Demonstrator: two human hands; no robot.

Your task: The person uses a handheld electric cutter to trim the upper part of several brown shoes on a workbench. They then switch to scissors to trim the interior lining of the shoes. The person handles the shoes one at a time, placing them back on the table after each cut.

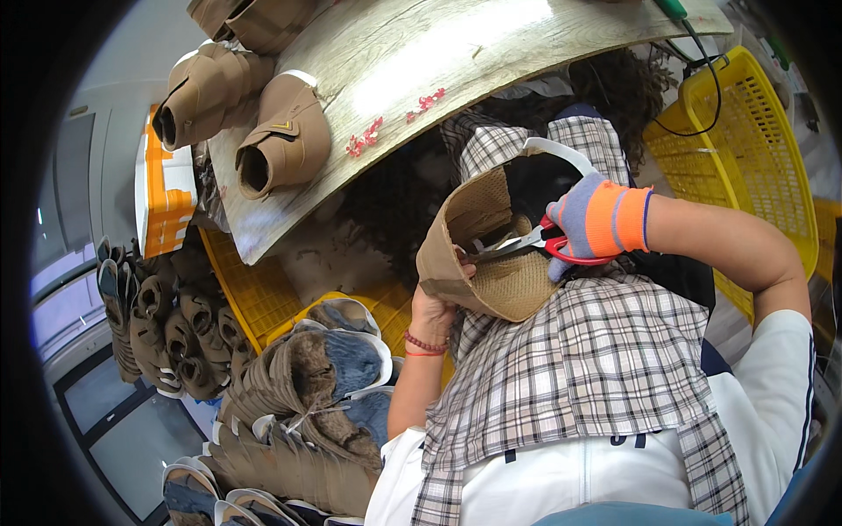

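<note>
My left hand [436, 309], bare with a red beaded bracelet at the wrist, grips the near left edge of a tan shoe upper [524, 294]. The piece is spread open above my lap and shows a textured tan inside, a dark lining and a white curved strip [564, 151]. My right hand [586, 226], in a grey and orange glove, holds red-handled scissors [526, 242]. Their blades point left into the opening, close to my left fingertips. Whether the blades touch material there is too small to tell.
Several brown uppers [285, 140] lie on the pale wood-grain table [377, 96] ahead. Stacked uppers with furry lining [311, 381] fill the left side by a yellow crate [254, 285]. A yellow basket [745, 149] stands right, with a green-handled corded tool [672, 9] above.
</note>
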